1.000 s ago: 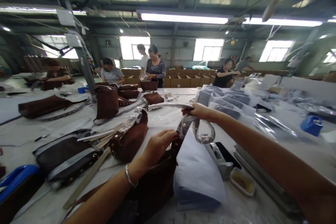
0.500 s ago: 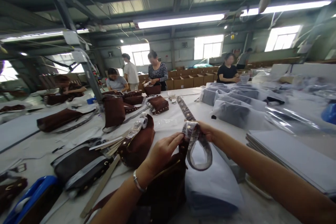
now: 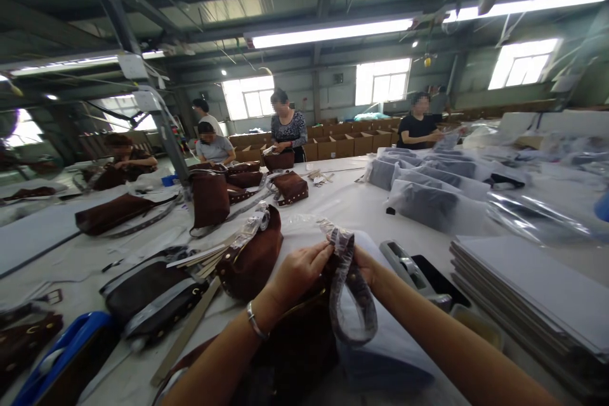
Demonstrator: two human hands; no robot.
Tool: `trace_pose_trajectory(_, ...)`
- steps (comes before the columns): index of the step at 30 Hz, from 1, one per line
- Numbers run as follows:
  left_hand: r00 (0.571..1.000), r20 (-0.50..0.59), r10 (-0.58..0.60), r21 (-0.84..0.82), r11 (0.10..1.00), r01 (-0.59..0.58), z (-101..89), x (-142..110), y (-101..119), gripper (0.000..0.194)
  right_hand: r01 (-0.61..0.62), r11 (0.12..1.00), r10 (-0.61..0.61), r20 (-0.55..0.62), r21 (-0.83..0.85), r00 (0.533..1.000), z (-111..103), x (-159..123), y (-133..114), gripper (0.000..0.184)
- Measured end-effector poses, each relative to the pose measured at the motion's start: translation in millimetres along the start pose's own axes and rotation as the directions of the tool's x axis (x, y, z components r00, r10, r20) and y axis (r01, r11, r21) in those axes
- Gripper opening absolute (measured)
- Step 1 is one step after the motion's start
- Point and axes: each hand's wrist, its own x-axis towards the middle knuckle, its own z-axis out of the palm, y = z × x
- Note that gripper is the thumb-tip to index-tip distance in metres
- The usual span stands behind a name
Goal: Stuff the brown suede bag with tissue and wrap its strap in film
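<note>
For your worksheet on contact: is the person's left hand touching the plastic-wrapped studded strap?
Touching. The head view shows the left hand with its fingertips pinching the top of the wrapped strap, with no gap; the right hand grips it too.

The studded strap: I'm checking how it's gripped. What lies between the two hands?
In the head view, the plastic-wrapped studded strap fills the gap between left hand and right hand; its loop hangs below over the brown bag.

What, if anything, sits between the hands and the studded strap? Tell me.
Nothing visible. The left hand and right hand both grip the plastic-wrapped studded strap directly, its loop hanging over the brown bag.
</note>
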Motion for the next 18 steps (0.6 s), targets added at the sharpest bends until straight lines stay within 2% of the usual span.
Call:
trace_pose_trajectory(6,0.996,-0.025,-0.087,0.033,0.996,0.088,-1.0,-0.2,-3.7,0.022,0.029,0.994,-0.049,-0.186,-0.106,0.981,9.6,-9.3,0.2,0.034)
trace_pose_trajectory(10,0.999,0.012,-0.049,0.102,0.994,0.047,-10.5,0.5,-6.8,0.013,0.055,0.978,-0.116,-0.306,-0.201,0.945,2.7,-18.9,-11.9,0.04)
trace_pose_trajectory(12,0.999,0.045,-0.023,0.127,0.992,0.017,-17.4,0.9,-9.1,0.011,0.103,0.961,-0.192,-0.351,-0.257,0.917,1.8,-25.2,-29.5,0.038)
trace_pose_trajectory(14,0.997,0.077,-0.003,0.14,0.99,-0.008,-23.7,0.7,-12.4,0.01,0.205,0.925,-0.321,-0.37,-0.32,0.871,7.1,-32.9,-57.1,0.03)
trace_pose_trajectory(18,0.993,0.111,0.046,0.158,0.985,-0.063,-29.7,-2.4,-19.4,0.01,0.493,0.767,-0.627,-0.317,-0.412,0.711,38.8,-52.2,-132.7,0.022)
